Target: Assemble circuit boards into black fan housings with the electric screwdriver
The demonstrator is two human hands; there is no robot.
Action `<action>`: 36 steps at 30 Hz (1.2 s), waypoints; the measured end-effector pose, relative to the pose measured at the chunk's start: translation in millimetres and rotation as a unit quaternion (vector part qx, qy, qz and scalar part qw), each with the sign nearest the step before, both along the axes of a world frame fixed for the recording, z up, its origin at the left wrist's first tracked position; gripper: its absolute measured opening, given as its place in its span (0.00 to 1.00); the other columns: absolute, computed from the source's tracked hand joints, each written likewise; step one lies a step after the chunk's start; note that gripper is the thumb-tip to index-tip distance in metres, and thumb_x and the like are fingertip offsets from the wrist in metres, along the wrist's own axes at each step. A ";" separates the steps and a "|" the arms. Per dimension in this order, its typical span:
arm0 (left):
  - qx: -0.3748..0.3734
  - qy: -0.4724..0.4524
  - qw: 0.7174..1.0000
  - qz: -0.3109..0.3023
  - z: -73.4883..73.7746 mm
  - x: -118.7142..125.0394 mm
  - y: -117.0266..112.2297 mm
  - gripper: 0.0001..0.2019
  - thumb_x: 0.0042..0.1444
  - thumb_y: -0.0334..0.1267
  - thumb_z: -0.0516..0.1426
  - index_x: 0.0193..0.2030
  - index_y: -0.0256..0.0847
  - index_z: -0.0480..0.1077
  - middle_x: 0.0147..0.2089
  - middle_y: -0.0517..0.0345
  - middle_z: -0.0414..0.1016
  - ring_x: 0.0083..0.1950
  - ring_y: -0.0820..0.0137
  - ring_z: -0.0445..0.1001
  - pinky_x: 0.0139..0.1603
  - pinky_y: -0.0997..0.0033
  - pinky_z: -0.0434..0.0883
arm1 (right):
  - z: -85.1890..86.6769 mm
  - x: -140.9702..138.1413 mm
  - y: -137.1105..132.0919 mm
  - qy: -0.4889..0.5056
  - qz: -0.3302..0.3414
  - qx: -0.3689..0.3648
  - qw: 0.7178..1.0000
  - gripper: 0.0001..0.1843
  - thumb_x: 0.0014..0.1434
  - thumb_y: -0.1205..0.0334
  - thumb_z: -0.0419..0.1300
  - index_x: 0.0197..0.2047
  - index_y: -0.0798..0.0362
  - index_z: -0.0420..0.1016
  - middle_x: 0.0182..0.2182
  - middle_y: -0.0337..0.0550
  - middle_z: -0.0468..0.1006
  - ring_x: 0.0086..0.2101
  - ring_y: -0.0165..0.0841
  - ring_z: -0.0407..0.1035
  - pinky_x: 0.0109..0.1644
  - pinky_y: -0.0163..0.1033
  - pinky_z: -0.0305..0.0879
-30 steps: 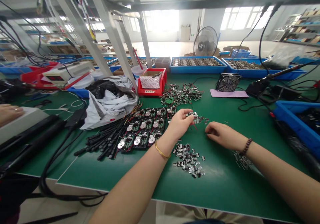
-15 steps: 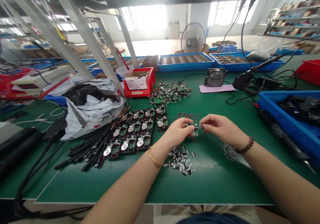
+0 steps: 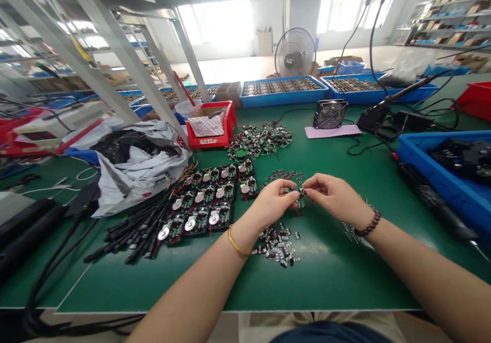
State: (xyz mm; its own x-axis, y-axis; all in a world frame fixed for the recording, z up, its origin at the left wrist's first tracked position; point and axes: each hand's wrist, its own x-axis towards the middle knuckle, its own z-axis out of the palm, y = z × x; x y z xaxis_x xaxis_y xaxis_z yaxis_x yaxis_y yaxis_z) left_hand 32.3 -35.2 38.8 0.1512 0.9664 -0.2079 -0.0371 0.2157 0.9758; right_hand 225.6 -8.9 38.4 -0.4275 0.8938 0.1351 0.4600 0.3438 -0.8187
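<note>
My left hand [image 3: 273, 202] and my right hand [image 3: 333, 196] meet above the green mat [image 3: 314, 276], both pinching a small circuit board [image 3: 297, 196] with a red wire hanging from it. The right fingertips press a tiny part against the board; the part is too small to name. Below the hands lies a heap of small black components [image 3: 276, 245]. By my right wrist lies a scatter of thin metal pins [image 3: 352, 229]. Left of my left hand several finished boards [image 3: 210, 200] with round silver discs lie in rows.
A bundle of black cables [image 3: 141, 228] and a grey plastic bag [image 3: 134, 166] lie left. A red bin [image 3: 209, 126], a loose pile of boards [image 3: 261, 141], a small fan [image 3: 330, 114], a soldering iron stand [image 3: 378, 118] and blue trays [image 3: 445, 164] ring the mat.
My right hand left the mat and came up to my left hand; both now pinch the small board closer together. The view shifted slightly left.
</note>
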 end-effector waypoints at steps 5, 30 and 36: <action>-0.017 -0.033 0.999 0.007 -1.6 0.3 0.5 0.09 0.56 0.26 0.66 0.42 0.34 0.73 0.29 0.62 0.76 0.26 0.77 0.74 0.32 0.77 0.71 | -1.2 -4.4 -4.9 -0.039 -0.010 0.071 0.997 0.07 0.65 0.60 0.58 0.41 0.51 0.77 0.36 0.43 0.82 0.35 0.37 0.76 0.40 0.39 0.73; 0.093 0.191 0.970 -0.122 33.8 8.4 -10.4 0.29 0.56 0.60 0.61 0.58 0.43 0.69 0.46 0.52 0.81 0.45 0.61 0.78 0.47 0.64 0.74 | 18.0 49.2 -61.0 -0.005 -0.011 0.195 0.981 0.20 0.61 0.59 0.73 0.52 0.51 0.71 0.44 0.44 0.77 0.43 0.39 0.72 0.49 0.43 0.71; 0.275 0.356 0.875 -0.180 65.7 83.3 12.8 0.15 0.62 0.49 0.57 0.51 0.48 0.77 0.54 0.51 0.80 0.59 0.51 0.74 0.62 0.51 0.68 | -21.2 145.5 -116.3 0.180 -0.122 0.137 0.966 0.24 0.68 0.39 0.63 0.56 0.48 0.74 0.46 0.47 0.77 0.44 0.40 0.73 0.50 0.43 0.71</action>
State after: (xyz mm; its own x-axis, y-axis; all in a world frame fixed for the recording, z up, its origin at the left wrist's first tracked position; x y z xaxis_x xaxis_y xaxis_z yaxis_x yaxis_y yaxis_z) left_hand 115.6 -22.4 104.5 0.4881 0.8662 0.1070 0.5965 -0.4206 0.6835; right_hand 371.1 -125.2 17.2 -0.0887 0.8715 0.4822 0.2571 0.4878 -0.8343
